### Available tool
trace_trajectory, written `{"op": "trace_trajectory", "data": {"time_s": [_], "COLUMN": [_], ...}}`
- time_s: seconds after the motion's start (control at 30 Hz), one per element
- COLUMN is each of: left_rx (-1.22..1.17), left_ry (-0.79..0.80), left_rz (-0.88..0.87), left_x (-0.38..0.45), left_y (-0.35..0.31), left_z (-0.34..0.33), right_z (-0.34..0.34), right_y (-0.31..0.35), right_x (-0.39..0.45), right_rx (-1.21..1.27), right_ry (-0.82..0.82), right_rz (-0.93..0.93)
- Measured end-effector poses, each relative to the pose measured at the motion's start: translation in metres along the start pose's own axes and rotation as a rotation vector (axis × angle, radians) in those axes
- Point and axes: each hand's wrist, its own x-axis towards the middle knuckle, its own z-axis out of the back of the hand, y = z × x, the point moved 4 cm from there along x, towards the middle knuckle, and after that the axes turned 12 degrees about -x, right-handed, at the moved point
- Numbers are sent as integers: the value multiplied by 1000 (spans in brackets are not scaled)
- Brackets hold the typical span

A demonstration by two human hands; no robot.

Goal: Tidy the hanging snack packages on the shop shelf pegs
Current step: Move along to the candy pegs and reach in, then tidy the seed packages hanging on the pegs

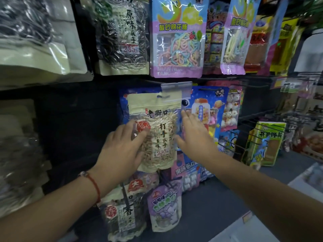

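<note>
Seed bag [158, 135] hangs mid-frame off a peg with a clear price tag [176, 89] — left hand [122, 147] lies on its left edge, fingers fairly straight (no real grip). Right hand [194, 137] is spread flat on the blue candy pack [208, 109] just beside it.

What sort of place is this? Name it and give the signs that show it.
Most likely a small snack shop. Sealed snack bags hang in rows on wire pegs, among them a sunflower seed bag and a purple candy bag. A clear price-tag holder sits at the end of a peg.
</note>
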Motion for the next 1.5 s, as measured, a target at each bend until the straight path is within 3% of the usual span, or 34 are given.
{"op": "trace_trajectory", "data": {"time_s": [0.07,0.2,0.33,0.43,0.63,0.97,1.23,1.37,1.5], "left_rx": [-34,-145,-506,-689,-712,-886,-1009,-1101,-1155], "left_ry": [18,34,109,71,16,-65,18,-36,-152], "left_rz": [33,191,236,263,217,179,348,544,724], "left_x": [1,5,7,2,-13,-58,-155,-250,-328], "left_y": [1,10,11,11,13,-24,-27,6,61], "left_z": [-3,-9,-24,-27,-7,73,115,118,133], "right_z": [-11,-23,-29,-32,-29,12,53,39,12], "right_y": [6,10,11,12,11,24,79,136,204], "right_x": [7,15,22,18,-3,-67,-136,-188,-247], "right_rx": [75,567,819,869,1027,1604,1632,1580,1459], "right_ry": [103,277,203,227,227,297,387,482,682], "right_rz": [-45,-306,-375,-402,-456,-574,-475,-374,-314]}}
